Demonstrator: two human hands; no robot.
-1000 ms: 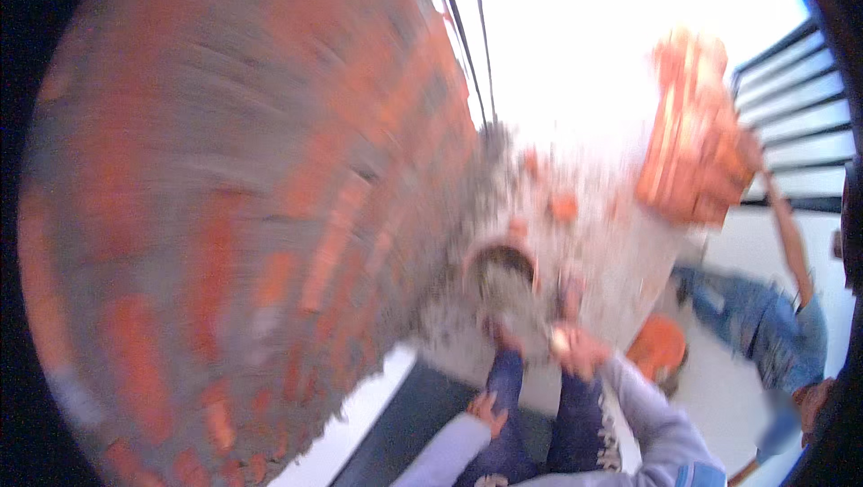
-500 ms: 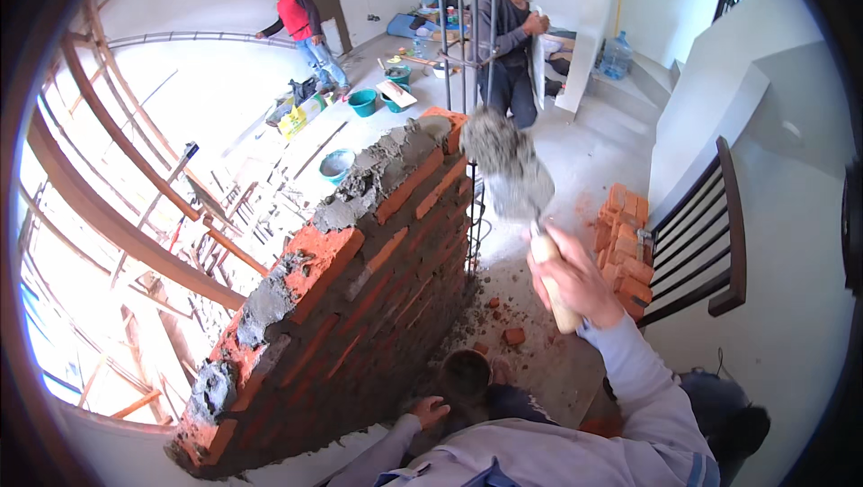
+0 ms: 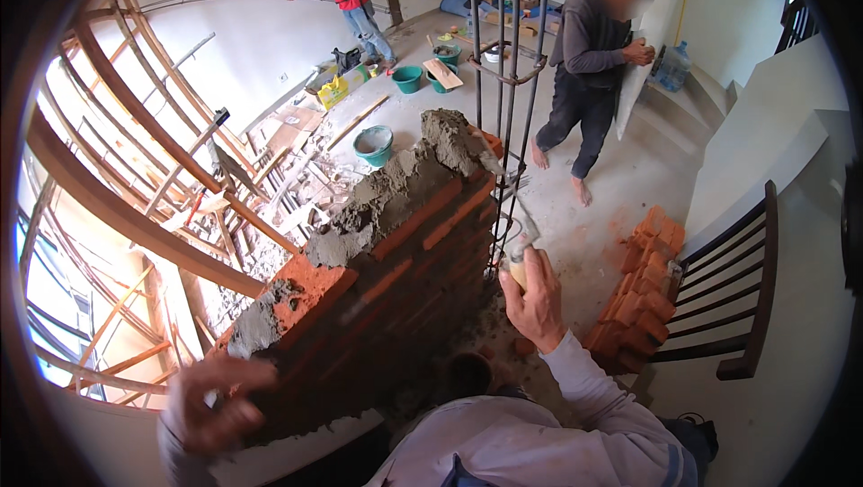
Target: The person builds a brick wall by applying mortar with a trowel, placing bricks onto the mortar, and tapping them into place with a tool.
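Observation:
A trowel with a pale wooden handle (image 3: 518,273) is gripped in my right hand (image 3: 538,300). Its blade shows narrow beside the vertical steel bars, at the far end of the brick wall (image 3: 387,285). A thick heap of grey mortar (image 3: 449,141) sits on that end of the wall top. More mortar (image 3: 373,199) runs along the top towards me, next to a bare orange brick (image 3: 315,285). My left hand (image 3: 220,402) is above the near end of the wall, its fingers partly bent and smeared by motion.
Upright steel bars (image 3: 508,46) rise at the wall's far end. Orange bricks (image 3: 638,285) are stacked right, by a dark railing (image 3: 764,280). A co-worker (image 3: 593,64) stands behind the bars; another person (image 3: 351,1) is farther back. Green buckets (image 3: 407,80) and wooden scaffolding (image 3: 135,190) stand left.
The mortar on the trowel has gone onto the wall's far end, and the blade is now turned edge-on. My left hand has risen leftward over the wall. The near co-worker has shifted.

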